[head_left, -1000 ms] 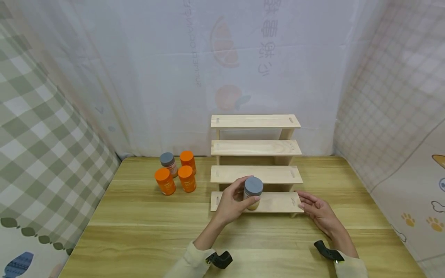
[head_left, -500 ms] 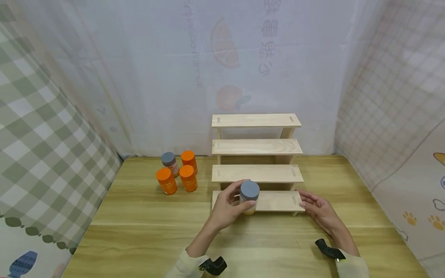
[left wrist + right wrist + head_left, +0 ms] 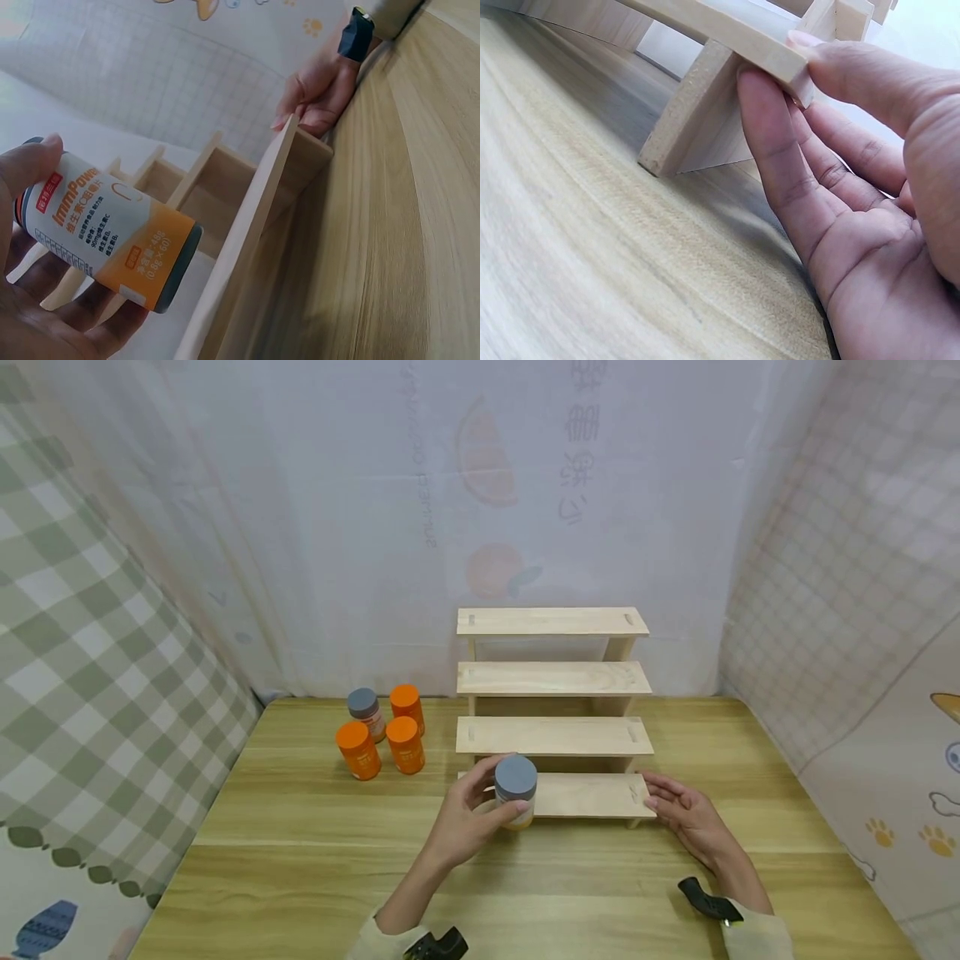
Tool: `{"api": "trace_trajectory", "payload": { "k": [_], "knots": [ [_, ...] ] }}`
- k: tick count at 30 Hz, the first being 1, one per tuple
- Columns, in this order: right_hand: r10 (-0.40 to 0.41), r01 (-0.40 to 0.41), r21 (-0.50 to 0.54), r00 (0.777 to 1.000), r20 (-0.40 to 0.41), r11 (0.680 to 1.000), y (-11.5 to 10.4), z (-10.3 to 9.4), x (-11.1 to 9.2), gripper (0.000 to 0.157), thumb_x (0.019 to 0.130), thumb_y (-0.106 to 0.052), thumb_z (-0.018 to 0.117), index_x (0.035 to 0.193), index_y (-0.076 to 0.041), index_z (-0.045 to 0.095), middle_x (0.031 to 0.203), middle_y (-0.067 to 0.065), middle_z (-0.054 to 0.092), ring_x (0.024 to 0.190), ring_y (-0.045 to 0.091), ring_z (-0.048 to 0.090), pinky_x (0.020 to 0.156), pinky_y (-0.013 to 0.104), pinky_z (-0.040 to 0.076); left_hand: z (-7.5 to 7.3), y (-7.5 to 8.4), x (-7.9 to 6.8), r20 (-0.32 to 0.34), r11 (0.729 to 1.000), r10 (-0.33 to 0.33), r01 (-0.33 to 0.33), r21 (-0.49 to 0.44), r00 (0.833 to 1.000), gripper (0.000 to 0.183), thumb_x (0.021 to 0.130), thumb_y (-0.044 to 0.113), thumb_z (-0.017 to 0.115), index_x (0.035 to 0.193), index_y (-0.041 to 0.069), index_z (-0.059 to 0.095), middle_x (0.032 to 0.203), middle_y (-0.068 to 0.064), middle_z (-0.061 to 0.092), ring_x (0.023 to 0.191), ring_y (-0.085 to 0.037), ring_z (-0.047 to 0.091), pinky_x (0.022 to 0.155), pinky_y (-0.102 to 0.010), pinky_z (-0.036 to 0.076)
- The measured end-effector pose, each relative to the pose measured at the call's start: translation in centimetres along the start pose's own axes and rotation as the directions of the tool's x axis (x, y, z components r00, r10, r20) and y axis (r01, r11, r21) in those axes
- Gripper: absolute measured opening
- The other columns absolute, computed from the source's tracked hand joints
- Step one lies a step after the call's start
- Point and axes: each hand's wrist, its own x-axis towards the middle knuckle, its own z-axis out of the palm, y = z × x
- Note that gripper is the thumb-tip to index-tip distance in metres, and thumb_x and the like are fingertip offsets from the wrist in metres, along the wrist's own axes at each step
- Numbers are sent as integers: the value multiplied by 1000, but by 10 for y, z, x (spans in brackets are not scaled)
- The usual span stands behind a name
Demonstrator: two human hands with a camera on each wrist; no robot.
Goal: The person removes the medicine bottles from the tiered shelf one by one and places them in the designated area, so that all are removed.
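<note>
My left hand (image 3: 462,823) grips a supplement bottle (image 3: 515,789) with a grey lid, thumb on the near side. In the left wrist view the bottle (image 3: 109,225) shows a white and orange label with a red patch, and hangs tilted just above the bottom shelf. That shelf is the lowest step of a four-tier wooden stand (image 3: 555,735). At its right end my right hand (image 3: 690,817) pinches the corner of the bottom board (image 3: 735,45), thumb on top and fingers beneath. Seen close, the right hand (image 3: 862,195) lies beside the stand's leg (image 3: 686,112).
Left of the stand is a cluster of bottles: several with orange lids, such as this orange bottle (image 3: 405,745), and one grey-lidded bottle (image 3: 366,714). A white curtain (image 3: 360,543) hangs behind the wooden table (image 3: 315,868), and patterned cloth lines both sides.
My left hand has moved left along the bottom shelf with the bottle, drawing slightly nearer. The right hand stays at the board's corner.
</note>
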Motion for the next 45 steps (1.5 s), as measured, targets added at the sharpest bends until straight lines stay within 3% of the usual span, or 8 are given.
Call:
{"api": "trace_trajectory", "payload": {
  "k": [12, 21, 35, 45],
  "knots": [
    [-4, 4, 13, 1000, 3, 1000, 1, 2, 1, 45, 104, 7, 48, 137, -21, 60, 125, -5, 69, 112, 4, 67, 90, 18, 58, -26, 5, -14, -64, 1000, 23, -22, 18, 998, 58, 91, 15, 79, 144, 25, 57, 138, -3, 63, 124, -21, 62, 104, -33, 53],
    [-18, 16, 47, 999, 31, 999, 5, 0, -2, 46, 105, 8, 45, 140, -19, 58, 129, -3, 67, 115, 5, 66, 92, 19, 57, -49, 5, -24, -141, 997, 57, -51, 51, 988, 60, 91, 10, 77, 146, 21, 56, 139, -6, 63, 122, -14, 62, 102, -30, 53],
    [-4, 4, 6, 1000, 13, 1000, 1, -1, -1, 45, 105, 7, 47, 139, -20, 58, 126, -5, 68, 113, 4, 67, 91, 19, 58, -82, 1, -34, -274, 998, 38, -21, 62, 961, 59, 90, 2, 76, 144, 15, 56, 133, -2, 64, 119, -10, 64, 97, -26, 53],
    [-7, 7, -9, 1000, 16, 1000, -1, 2, -1, 44, 105, 6, 47, 140, -19, 57, 126, -5, 68, 113, 4, 67, 90, 18, 58, -108, -4, -39, -380, 996, -21, 53, 74, 925, 59, 90, 3, 77, 144, 13, 56, 131, 8, 66, 119, -8, 63, 97, -20, 53]
  ]
}}
